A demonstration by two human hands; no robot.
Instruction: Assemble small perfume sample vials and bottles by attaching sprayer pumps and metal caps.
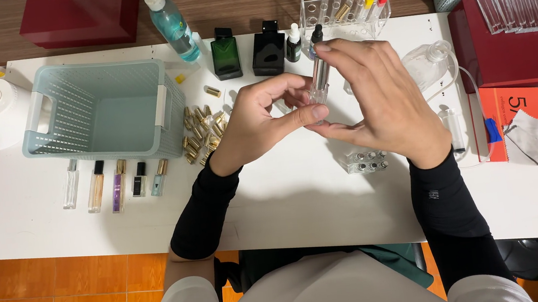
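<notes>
Now we work over the white table (329, 211), the pale basket (101, 108) well off to our left. Our right hand (380, 102) and left hand (256, 122) both pinch a slim clear vial (320, 79), upright, black cap pointing away from us.

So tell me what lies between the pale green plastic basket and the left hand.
Head view: a heap of small gold caps lies between basket and left hand.

Single head view, looking steeply down, close over white table (58, 233)
</notes>
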